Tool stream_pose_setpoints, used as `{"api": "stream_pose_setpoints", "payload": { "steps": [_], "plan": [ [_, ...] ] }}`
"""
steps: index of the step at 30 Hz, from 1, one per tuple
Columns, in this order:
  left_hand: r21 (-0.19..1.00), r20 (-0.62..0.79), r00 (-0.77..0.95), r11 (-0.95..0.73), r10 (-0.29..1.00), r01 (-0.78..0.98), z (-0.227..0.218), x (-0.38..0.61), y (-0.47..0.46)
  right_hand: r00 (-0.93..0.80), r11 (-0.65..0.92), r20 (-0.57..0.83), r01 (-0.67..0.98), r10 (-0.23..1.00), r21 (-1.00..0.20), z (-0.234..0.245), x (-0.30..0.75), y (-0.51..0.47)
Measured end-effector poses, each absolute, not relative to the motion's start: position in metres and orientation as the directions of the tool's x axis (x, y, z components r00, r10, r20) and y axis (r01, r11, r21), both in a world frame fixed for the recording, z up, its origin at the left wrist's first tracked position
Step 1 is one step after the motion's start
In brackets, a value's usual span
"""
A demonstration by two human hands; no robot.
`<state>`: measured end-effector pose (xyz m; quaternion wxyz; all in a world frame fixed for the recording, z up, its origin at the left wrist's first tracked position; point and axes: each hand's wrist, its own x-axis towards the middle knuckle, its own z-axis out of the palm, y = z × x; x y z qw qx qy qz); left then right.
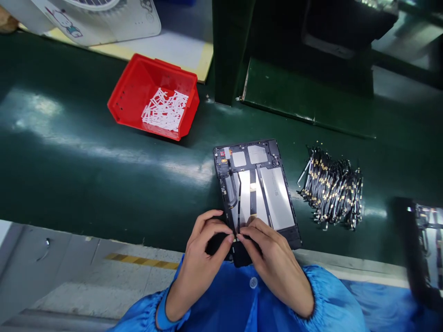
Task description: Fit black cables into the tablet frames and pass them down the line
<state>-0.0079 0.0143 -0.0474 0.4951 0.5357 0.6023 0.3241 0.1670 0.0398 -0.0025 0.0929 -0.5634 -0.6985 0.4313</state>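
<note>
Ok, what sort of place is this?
Probably an electronics assembly line: an opened tablet housing, a heap of flex cables, and a blue anti-static smock on the worker.

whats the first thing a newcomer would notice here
The red plastic bin catches the eye first, sitting on the dark green bench above the hands and holding a heap of white strips. Near the bench's front edge, the left hand and right hand meet at the lower edge of an opened tablet. To the tablet's right lies a pile of black flat cables with gold bands.
</note>
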Motion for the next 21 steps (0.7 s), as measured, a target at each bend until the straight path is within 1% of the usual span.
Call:
{"api": "stream_pose_setpoints", "payload": {
  "steps": [2, 4, 6, 7, 9, 12, 14, 16, 18, 19, 21],
  "plan": [
    [0.933, -0.259, 0.061, 0.234, 0.964, 0.274, -0.048, -0.007, 0.015, -0.390, 0.064, -0.328, 0.721, 0.861, -0.690, 0.001, 0.168, 0.041],
    [0.939, -0.271, 0.032, 0.257, 0.962, 0.227, -0.047, -0.005, 0.015, -0.473, 0.128, -0.312, 0.693, 0.824, -0.709, 0.006, 0.168, 0.042],
    [0.938, -0.286, -0.009, 0.282, 0.958, 0.201, -0.045, -0.005, 0.011, -0.545, 0.153, -0.310, 0.645, 0.779, -0.749, 0.009, 0.166, 0.043],
    [0.934, -0.298, -0.019, 0.296, 0.954, 0.200, -0.044, -0.006, 0.008, -0.549, 0.155, -0.307, 0.640, 0.777, -0.752, 0.010, 0.165, 0.043],
    [0.909, -0.375, 0.023, 0.362, 0.927, 0.205, -0.041, -0.010, -0.001, -0.487, 0.165, -0.293, 0.699, 0.823, -0.696, 0.007, 0.162, 0.041],
    [0.828, -0.553, 0.188, 0.511, 0.811, 0.229, -0.037, -0.020, -0.014, -0.375, 0.175, -0.259, 0.805, 0.890, -0.566, -0.003, 0.160, 0.037],
    [0.780, -0.624, 0.242, 0.574, 0.743, 0.251, -0.035, -0.024, -0.019, -0.360, 0.177, -0.243, 0.816, 0.901, -0.550, -0.009, 0.160, 0.035],
    [0.757, -0.653, 0.239, 0.608, 0.718, 0.240, -0.035, -0.025, -0.020, -0.356, 0.165, -0.211, 0.780, 0.910, -0.604, -0.012, 0.160, 0.035],
    [0.747, -0.665, 0.234, 0.640, 0.709, 0.180, -0.034, -0.023, -0.016, -0.358, 0.139, -0.163, 0.684, 0.920, -0.716, -0.011, 0.161, 0.035],
    [0.744, -0.666, 0.230, 0.653, 0.710, 0.137, -0.033, -0.021, -0.012, -0.359, 0.124, -0.131, 0.605, 0.924, -0.787, -0.009, 0.162, 0.035],
    [0.745, -0.654, 0.232, 0.666, 0.720, 0.030, -0.031, -0.016, -0.003, -0.360, 0.077, -0.074, 0.390, 0.930, -0.918, -0.005, 0.163, 0.036]
  ]
}}
